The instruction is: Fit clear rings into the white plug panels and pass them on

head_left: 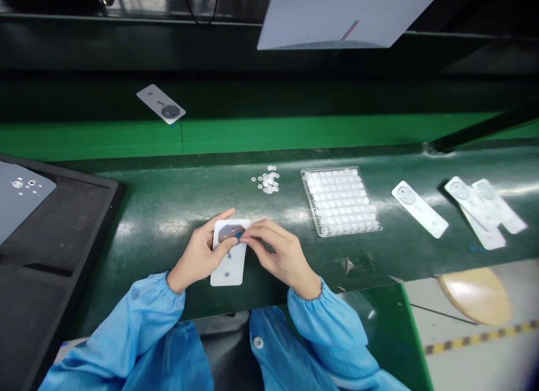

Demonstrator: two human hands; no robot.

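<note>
A white rounded panel (236, 270), shaped like a phone back cover with a grey round area near its top, stands in front of me. My left hand (204, 253) is closed around its left edge, thumb across the front and a finger extended past the top. At the grey area, my right hand (275, 250) pinches a small blue tab (238, 235) with thumb and forefinger. The tab's edges are partly hidden by the fingertips. Beyond my hands lies a loose cluster of small clear round discs (268, 181).
Right of the discs sits a clear tray (318, 229) filled with rows of white round pieces. Similar white panels (421, 210) lie farther right, several overlapping. Another panel (158, 101) rests on the back ledge. A black tray (96, 205) borders the left side.
</note>
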